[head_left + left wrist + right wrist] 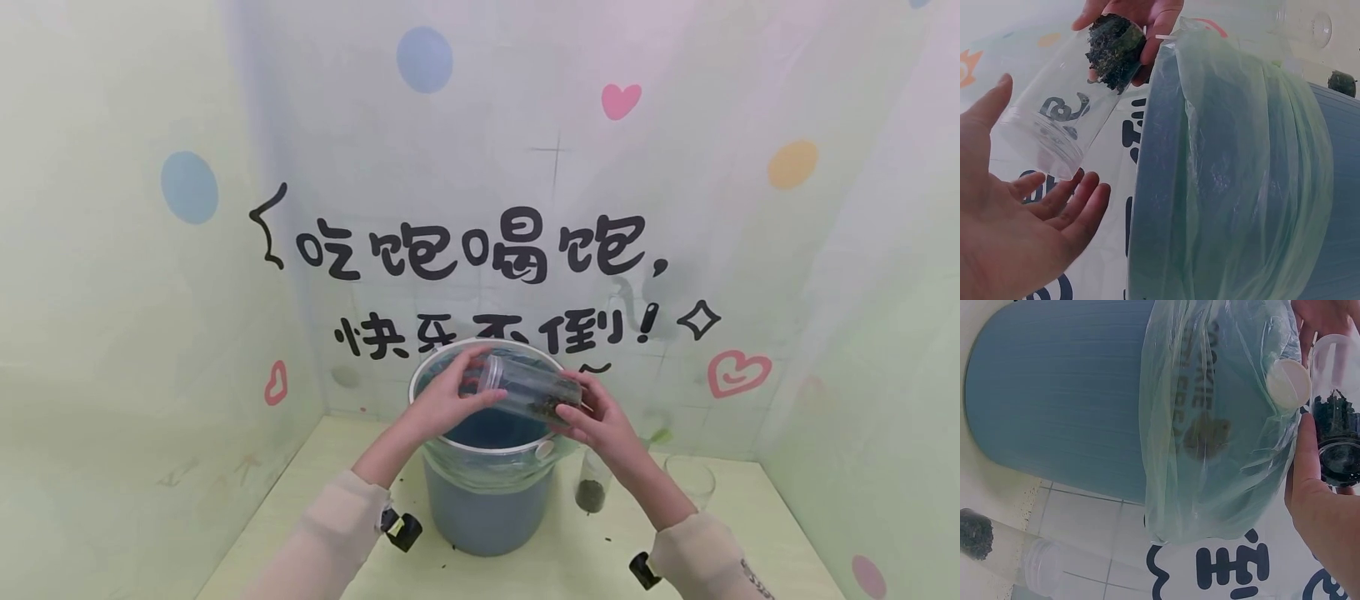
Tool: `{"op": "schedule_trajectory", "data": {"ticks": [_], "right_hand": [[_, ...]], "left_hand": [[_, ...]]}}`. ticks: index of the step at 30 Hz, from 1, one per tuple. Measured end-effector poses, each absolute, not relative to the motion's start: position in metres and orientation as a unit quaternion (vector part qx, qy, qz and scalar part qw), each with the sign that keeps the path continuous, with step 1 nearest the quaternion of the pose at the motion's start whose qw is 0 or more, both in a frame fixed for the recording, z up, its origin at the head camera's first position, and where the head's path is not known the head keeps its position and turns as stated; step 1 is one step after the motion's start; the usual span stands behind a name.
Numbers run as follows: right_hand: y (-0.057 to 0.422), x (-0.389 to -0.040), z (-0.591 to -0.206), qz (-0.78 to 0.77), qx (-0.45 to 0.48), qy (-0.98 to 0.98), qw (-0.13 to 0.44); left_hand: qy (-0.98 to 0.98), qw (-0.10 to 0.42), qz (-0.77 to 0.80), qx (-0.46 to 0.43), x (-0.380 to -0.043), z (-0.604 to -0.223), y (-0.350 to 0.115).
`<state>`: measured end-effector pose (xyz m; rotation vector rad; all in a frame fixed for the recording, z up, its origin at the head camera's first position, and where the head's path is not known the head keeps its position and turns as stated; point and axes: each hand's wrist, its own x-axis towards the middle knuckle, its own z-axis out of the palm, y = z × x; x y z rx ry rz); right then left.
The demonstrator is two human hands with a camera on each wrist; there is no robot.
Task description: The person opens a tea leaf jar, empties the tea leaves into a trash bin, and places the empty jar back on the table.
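Note:
A clear plastic jar lies tilted over the mouth of a blue-grey bucket. Dark dry flakes are gathered at the jar's base end, which points right. My right hand grips that base between thumb and fingers. At the other end, with its clear ridged rim, my left hand has thumb and fingers spread around it. The left wrist view shows a gap between that thumb and the jar, and the fingertips right at the rim. A thin green bag lines the bucket and folds over its edge.
Right of the bucket stands another clear jar with dark contents at its bottom. A clear glass vessel is farther right, behind my right forearm. Dark crumbs dot the pale tabletop. A printed wall sheet rises behind.

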<state>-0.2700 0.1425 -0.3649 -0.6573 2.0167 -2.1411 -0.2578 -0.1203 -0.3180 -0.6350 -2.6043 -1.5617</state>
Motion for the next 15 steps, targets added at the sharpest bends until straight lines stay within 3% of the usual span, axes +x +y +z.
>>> {"op": "schedule_trajectory", "data": {"ticks": [6, 15], "right_hand": [[0.1428, -0.2691, -0.363, -0.717, -0.208, 0.663, 0.066], [0.1437, -0.2679, -0.3644, -0.721, -0.205, 0.658, 0.068]], "left_hand": [[-0.825, 0.021, -0.511, -0.241, -0.2586, -0.318, -0.1213], [-0.827, 0.021, -0.516, -0.222, -0.2591, -0.3206, -0.1228]]}}
